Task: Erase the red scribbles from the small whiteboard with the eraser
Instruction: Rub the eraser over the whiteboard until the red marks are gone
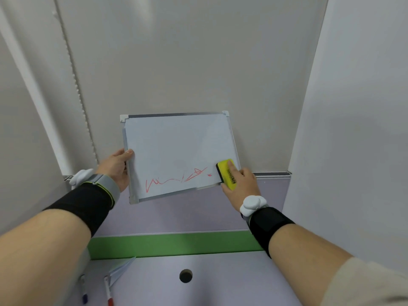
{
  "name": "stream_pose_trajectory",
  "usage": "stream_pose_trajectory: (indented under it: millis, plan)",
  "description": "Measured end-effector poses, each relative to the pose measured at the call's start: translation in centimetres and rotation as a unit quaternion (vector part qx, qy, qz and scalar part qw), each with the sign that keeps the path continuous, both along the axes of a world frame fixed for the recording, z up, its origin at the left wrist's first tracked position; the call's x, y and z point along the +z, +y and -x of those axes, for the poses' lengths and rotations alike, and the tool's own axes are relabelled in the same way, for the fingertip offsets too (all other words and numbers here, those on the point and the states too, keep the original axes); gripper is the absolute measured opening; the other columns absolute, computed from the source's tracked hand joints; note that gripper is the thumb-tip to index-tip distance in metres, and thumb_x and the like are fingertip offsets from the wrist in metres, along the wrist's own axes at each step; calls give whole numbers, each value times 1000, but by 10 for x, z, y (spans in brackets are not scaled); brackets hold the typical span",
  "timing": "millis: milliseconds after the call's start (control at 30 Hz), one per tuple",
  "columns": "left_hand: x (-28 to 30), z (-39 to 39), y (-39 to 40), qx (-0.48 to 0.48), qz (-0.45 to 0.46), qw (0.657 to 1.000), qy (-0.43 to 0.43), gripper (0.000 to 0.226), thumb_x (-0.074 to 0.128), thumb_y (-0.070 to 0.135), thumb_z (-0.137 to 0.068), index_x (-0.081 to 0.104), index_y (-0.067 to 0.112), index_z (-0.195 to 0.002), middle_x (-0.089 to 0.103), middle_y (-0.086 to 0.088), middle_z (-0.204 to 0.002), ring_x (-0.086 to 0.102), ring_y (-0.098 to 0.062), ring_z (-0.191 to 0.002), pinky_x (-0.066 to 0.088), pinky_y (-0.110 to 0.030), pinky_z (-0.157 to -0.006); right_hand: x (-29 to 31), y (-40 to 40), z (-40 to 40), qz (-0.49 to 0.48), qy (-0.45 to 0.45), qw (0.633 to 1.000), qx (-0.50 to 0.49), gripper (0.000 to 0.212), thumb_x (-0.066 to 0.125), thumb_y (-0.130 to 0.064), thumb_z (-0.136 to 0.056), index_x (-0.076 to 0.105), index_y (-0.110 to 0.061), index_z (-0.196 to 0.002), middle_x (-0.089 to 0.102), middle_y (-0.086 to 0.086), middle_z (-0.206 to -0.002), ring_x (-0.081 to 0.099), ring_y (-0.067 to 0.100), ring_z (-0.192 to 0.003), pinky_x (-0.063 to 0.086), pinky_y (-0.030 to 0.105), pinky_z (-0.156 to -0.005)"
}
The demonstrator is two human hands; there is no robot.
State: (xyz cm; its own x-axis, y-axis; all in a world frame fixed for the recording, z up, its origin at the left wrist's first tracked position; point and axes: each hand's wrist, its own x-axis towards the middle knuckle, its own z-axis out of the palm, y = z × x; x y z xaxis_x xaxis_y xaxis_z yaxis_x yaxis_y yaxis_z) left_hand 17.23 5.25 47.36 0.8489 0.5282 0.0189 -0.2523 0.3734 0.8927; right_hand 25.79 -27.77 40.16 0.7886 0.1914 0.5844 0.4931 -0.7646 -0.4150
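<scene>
Left hand (117, 167) clamps the whiteboard (176, 142) by its left edge. Right hand (240, 184) grips the eraser (227, 173) at the board's lower right corner. Red scribbles (176, 178) lie between the hands along the bottom edge; board surface above them is bare.

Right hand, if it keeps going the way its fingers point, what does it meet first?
The right hand points up and left along the eraser it holds, so probably the whiteboard's blank upper area; the red scribbles lie farther left.

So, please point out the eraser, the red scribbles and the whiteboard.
eraser (229, 175): head view, yellow top.
red scribbles (174, 181): head view, middle of the line.
whiteboard (176, 142): head view, clean surface.
</scene>
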Motion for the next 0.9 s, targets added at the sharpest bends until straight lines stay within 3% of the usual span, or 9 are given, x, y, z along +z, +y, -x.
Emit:
stream_pose_trajectory:
  millis: [167, 333, 500, 733, 900]
  plan:
    - [0, -2, -3, -2, -14, 1000, 9, 24, 58, 15, -98, 64, 13, -121, 75, -5, -108, 74, -20, -88, 60, -35, -73, -10, 18, 13, 110, -44, 985, 122, 73, 65, -40, -85, 30, -32, -149, 41, 5, -104, 41, 24, -95, 47, 39, -86]
    - [1, -1, -4, -5, -7, 1000, 8, 26, 56, 15, -99, 63, 13, -124, 74, -6, -109, 76, -19, -86, 60, -30, -61, -3, -5, -4, 21, -9, 1000, 14, 75, 63, -42, -86, 26, -33, -150, 36, 1, -100, 35, 21, -95, 38, 29, -87]
    - [-1, -5, -12, -4, -17, 1000, 15, 32, 57, 14, -99, 62, 9, -130, 74, -7, -112, 73, -21, -92, 58, -32, -67, -12, 22, 17, 103, -52, 985, 127, 73, 63, -42, -85, 29, -31, -149, 40, 4, -104, 40, 22, -95, 45, 35, -87]
    - [-1, -5, -11, 1, -14, 1000, 16, 30, 58, 16, -98, 63, 11, -128, 74, -6, -111, 75, -20, -87, 59, -33, -64, -2, 0, 2, 41, -14, 999, 32, 76, 63, -42, -87, 24, -30, -151, 35, 1, -101, 39, 24, -97, 39, 31, -91]
    - [-1, -5, -17, 7, -22, 999, 23, 34, 56, 15, -99, 61, 10, -133, 72, -6, -111, 70, -22, -94, 55, -33, -71, -18, 43, 29, 100, -40, 986, 130, 76, 63, -44, -83, 27, -34, -149, 39, 4, -106, 38, 22, -95, 47, 37, -85]
